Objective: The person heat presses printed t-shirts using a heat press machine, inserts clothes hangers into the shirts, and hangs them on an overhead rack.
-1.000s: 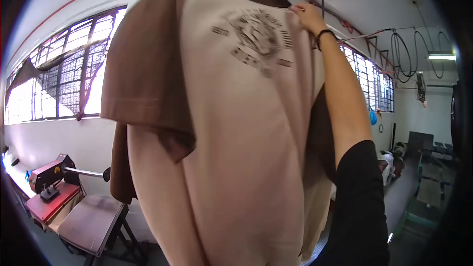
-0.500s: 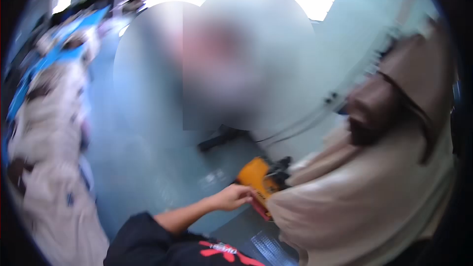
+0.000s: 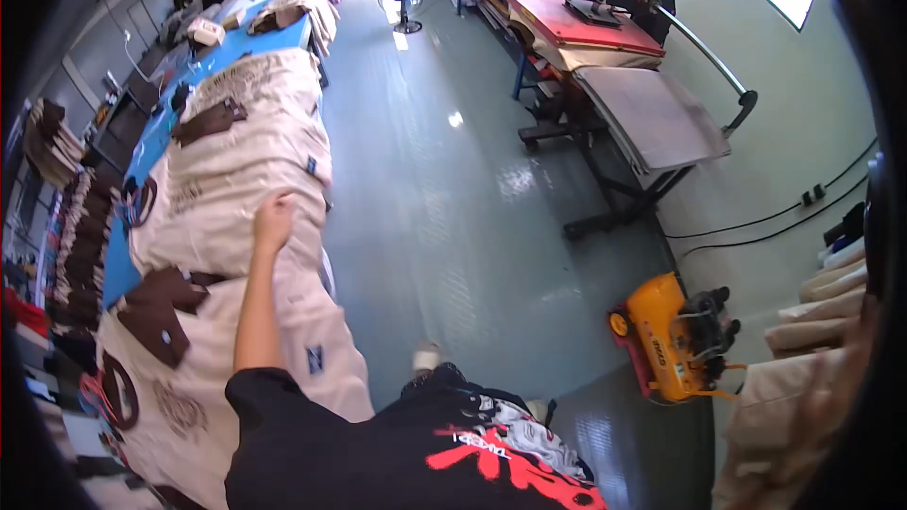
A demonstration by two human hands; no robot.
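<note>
My left hand (image 3: pixel 274 221) is over the long row of cream shirts (image 3: pixel 307 293) laid on the blue table (image 3: pixel 269 41). Its fingers are curled together; whatever they hold, if anything, is hidden. Dark brown sleeves (image 3: pixel 162 314) and dark prints show on these shirts. At the lower right edge, a blurred skin-toned shape, seemingly my right hand (image 3: pixel 824 406), is in front of cream garments (image 3: pixel 770 430). Its fingers are smeared by motion, so their state is unclear.
A red heat press (image 3: pixel 590 24) with a grey platen (image 3: pixel 652 118) stands at the upper right. Below it, an orange compressor (image 3: pixel 669 340) sits by the wall, near cables (image 3: pixel 746 227). A black fan (image 3: pixel 406 14) stands on the floor farther off.
The view has swung to the table and aisle. My left hand has moved from near the compressor to over the row of shirts. The large brown-and-cream shirt no longer fills the right side.
</note>
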